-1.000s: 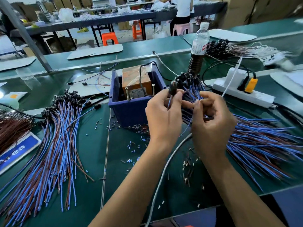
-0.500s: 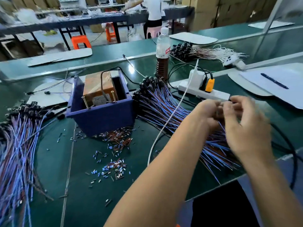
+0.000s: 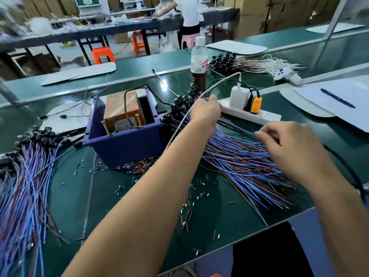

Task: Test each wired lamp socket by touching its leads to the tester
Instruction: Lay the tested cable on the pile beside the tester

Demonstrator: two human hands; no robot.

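Observation:
A heap of wired lamp sockets (image 3: 239, 162), black heads with blue and brown leads, fans out right of centre. My left hand (image 3: 205, 110) reaches over to its black socket heads with fingers curled down; what they hold is hidden. My right hand (image 3: 289, 144) pinches the ends of a few leads at the heap's right side. The tester, an orange-brown box (image 3: 121, 112) with two upright screws in front of it, sits in a dark blue bin (image 3: 123, 144) left of my left arm. A second socket heap (image 3: 26, 176) lies at the far left.
A white power strip (image 3: 263, 116) with a white charger and an orange plug lies behind the hands. A white cable (image 3: 179, 124) crosses my left forearm. A bottle (image 3: 198, 60), paper with a pen (image 3: 337, 100), and scattered wire offcuts (image 3: 189, 202) are nearby. The table edge runs front right.
My hands have left the tester and gone to the right-hand heap. They then separated: the left went to the socket heads, the right stayed at the lead ends.

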